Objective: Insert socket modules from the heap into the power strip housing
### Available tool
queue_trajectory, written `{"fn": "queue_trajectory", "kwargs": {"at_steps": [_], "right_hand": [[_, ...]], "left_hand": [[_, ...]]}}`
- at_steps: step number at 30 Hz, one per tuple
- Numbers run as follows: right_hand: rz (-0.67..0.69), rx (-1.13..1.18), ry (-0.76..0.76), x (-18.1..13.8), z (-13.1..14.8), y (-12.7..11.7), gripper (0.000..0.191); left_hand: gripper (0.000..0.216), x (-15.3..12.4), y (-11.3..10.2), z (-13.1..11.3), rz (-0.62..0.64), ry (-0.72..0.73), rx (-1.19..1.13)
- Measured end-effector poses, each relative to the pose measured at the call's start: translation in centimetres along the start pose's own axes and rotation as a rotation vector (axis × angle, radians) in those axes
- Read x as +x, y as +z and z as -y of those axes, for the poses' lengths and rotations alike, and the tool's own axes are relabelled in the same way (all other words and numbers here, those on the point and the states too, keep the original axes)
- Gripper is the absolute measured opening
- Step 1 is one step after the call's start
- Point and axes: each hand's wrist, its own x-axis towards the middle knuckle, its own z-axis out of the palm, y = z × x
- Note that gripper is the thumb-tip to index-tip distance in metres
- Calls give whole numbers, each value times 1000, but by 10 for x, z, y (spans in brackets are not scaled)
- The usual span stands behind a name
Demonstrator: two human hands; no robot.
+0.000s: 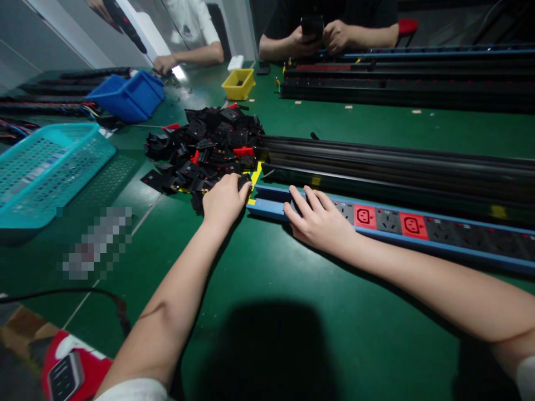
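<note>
My left hand (223,200) is closed around a small black socket module (244,180) beside a heap of loose modules (200,145). Most of the held piece is hidden by the fingers. My right hand (320,220) lies across a long blue power strip (271,207), thumb toward the near side and fingers over the far edge. Under these fingers a dark socket module partly shows. Right of the hand, black sockets (388,221) and red sockets (364,216) sit in the blue channel. Its left end is an open blue trough.
Long black rails (376,161) lie behind the strip, more black strips (397,89) farther back. A teal basket (94,139), blue bin (146,100) and yellow bin (246,83) stand left and behind. Across the table, one person holds a phone (312,28); another person's hand (165,64) is near small parts.
</note>
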Motion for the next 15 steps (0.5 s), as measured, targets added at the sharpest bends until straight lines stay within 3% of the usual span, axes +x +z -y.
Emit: {"fn": "queue_trajectory", "kwargs": {"at_steps": [7, 15], "right_hand": [[1, 13, 2, 0, -1, -2, 41], [9, -5, -6, 2, -1, -4, 40]], "left_hand": [[46, 2, 15, 6, -160, 73, 26], [44, 10, 27, 26, -274, 303, 51]]}}
